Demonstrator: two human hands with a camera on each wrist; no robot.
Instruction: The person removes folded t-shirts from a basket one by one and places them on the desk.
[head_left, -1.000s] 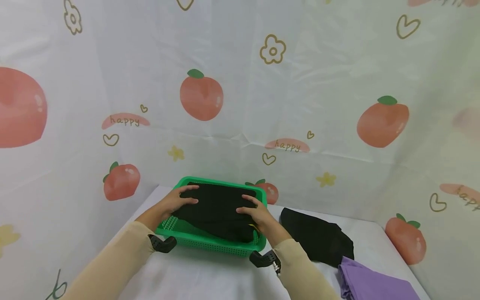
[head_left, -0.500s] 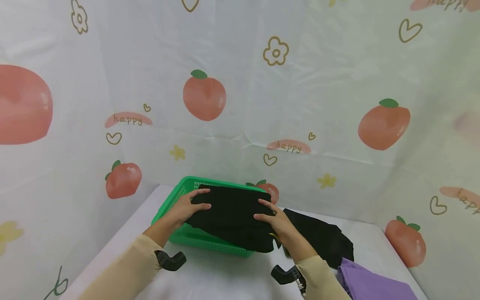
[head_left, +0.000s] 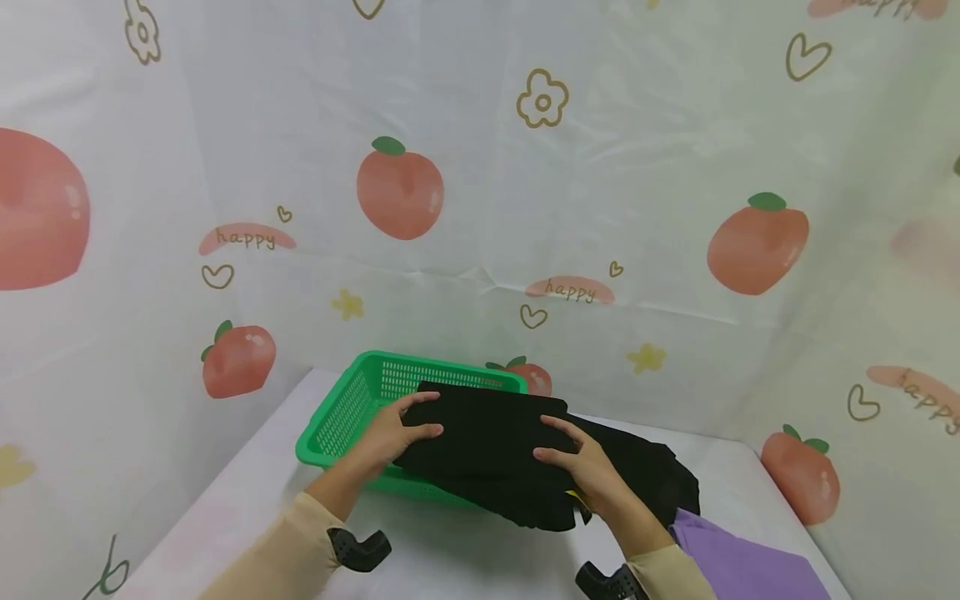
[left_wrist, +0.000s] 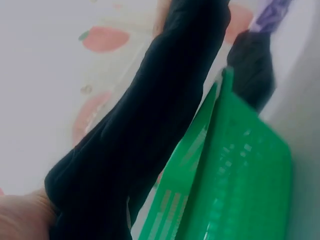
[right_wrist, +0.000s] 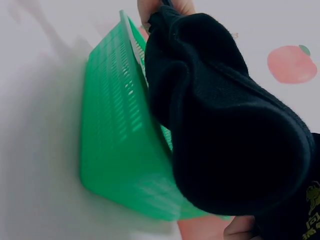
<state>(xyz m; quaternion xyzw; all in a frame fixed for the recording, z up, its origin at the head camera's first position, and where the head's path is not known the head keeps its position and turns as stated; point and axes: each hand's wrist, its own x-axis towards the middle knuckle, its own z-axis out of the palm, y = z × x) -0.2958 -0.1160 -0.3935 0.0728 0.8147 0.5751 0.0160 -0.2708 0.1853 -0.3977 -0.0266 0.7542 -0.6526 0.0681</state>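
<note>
Between my two hands hangs a folded black garment [head_left: 487, 442], raised over the front right part of the green basket [head_left: 330, 429]. My left hand [head_left: 382, 437] grips its left edge, thumb and fingers on the upper face. On the right edge my right hand [head_left: 596, 475] holds it the same way. The garment's layers sag in a thick fold [right_wrist: 235, 150] in the right wrist view, and yellow print [right_wrist: 313, 197] shows at its side. In the left wrist view the garment [left_wrist: 145, 105] is above the basket wall [left_wrist: 245, 170], and only part of the left hand [left_wrist: 25, 217] shows.
To the right lies another black cloth [head_left: 652, 462] on the white table [head_left: 465, 558], partly hidden by the held garment. A folded purple cloth [head_left: 742, 558] lies nearer the front right. Behind the table hangs a white curtain [head_left: 465, 83] printed with peaches.
Both hands have lifted the black garment up from inside the green basket and carried it right and toward me. More of the basket's left inside now shows.
</note>
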